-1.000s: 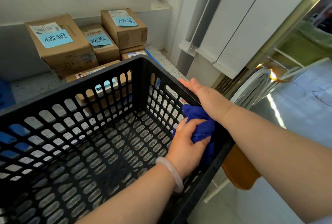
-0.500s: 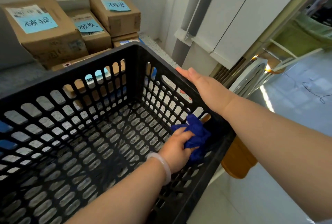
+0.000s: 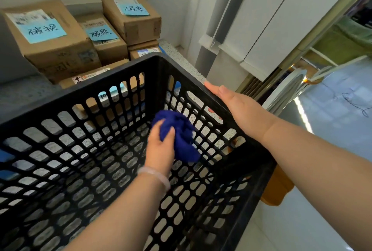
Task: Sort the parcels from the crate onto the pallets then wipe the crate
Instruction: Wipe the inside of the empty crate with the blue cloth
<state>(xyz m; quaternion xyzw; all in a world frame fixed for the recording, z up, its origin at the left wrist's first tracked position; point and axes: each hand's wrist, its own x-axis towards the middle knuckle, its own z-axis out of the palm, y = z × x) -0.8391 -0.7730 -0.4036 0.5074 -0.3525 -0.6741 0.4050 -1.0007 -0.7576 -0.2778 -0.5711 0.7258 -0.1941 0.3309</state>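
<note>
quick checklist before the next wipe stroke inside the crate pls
1. Crate emptied of parcels: ok, the black crate shows only bare mesh floor and walls.
2. Cloth in hand: ok, the left hand grips the bunched blue cloth.
3. Crate steadied: ok, the right hand lies flat on the right rim.
4. Cloth touching the wall: cannot tell, it sits close to the right inner wall, but contact is not clear.
5. Parcels out of the way: ok, the cardboard parcels are stacked beyond the far wall, outside the crate.
6. Dirt left on the mesh: cannot tell.
</note>
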